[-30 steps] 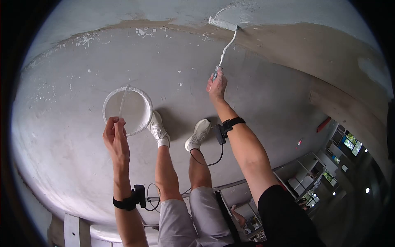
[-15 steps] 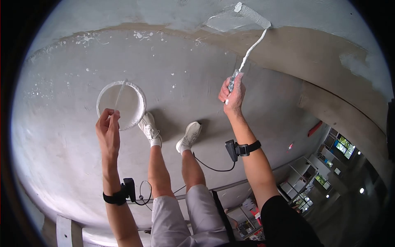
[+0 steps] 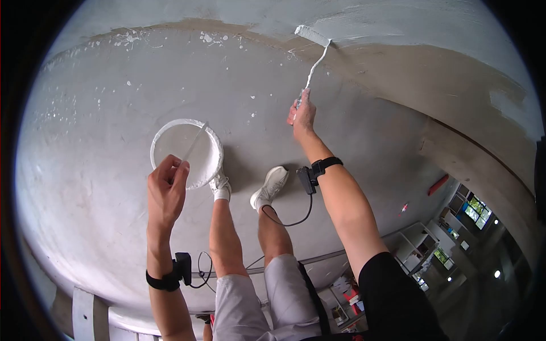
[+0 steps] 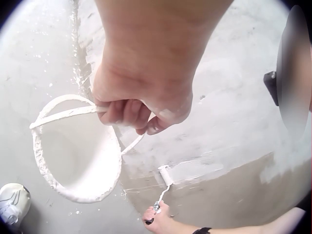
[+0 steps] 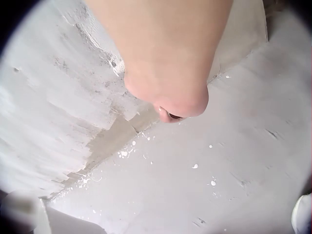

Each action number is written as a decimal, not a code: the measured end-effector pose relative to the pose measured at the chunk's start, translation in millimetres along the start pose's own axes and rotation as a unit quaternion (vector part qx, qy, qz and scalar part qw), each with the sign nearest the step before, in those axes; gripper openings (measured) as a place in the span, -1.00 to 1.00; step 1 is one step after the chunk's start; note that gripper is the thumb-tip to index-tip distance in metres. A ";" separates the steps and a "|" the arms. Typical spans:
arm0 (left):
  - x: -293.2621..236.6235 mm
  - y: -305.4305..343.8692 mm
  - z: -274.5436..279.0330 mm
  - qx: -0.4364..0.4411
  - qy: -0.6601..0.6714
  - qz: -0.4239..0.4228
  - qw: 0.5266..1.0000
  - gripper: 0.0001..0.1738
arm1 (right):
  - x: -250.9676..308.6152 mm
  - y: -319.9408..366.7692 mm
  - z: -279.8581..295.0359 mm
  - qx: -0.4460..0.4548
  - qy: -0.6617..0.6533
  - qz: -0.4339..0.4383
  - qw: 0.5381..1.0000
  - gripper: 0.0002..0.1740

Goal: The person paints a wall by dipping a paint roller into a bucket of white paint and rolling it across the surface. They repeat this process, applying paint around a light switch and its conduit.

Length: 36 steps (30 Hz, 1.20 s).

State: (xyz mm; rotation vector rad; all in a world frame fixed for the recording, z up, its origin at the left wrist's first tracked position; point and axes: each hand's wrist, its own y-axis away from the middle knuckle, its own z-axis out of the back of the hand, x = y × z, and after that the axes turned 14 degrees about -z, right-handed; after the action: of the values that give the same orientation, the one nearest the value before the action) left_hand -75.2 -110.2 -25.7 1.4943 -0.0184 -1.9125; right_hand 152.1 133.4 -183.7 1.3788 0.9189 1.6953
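Whitish coating covered the upper part of the wall, and a brownish bare strip ran beneath it down to the grey floor, where white spatters lay scattered near the edge. From where I stood, the person's left hand had its fingers curled round the thin handle of a round bucket, its rim caked in white. The bucket hung in front of the left shoe; whether its base met the floor, I couldn't tell. The right hand was closed firmly about the grip of a paint roller, arm stretched out. The roller's white-coated head was at the lower wall, near where coating gave way to brown, well apart from the bucket.
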 end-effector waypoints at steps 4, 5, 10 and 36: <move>13.5 1.8 1.8 0.013 -0.017 0.000 1.000 -0.75 | -5.6 -38.4 1.3 0.002 0.011 -0.035 0.999 -0.40; 18.5 1.0 3.3 0.002 -0.019 -0.022 1.000 -0.75 | -1.8 -48.1 -0.2 0.006 0.009 -0.044 0.999 -0.40; 28.1 -2.0 8.3 0.021 -0.055 0.005 0.998 -0.75 | 4.9 -69.0 2.7 0.001 0.023 -0.048 0.999 -0.43; 2.4 4.7 5.1 0.038 -0.007 -0.005 0.999 -0.68 | 40.2 -31.4 34.0 -0.070 -0.014 -0.079 0.994 -0.46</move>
State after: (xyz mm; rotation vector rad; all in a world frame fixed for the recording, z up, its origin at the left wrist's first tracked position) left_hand -77.5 -117.0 -24.1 1.5329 -0.0907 -1.9505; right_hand 183.6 185.8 -188.1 1.2018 0.8532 1.5855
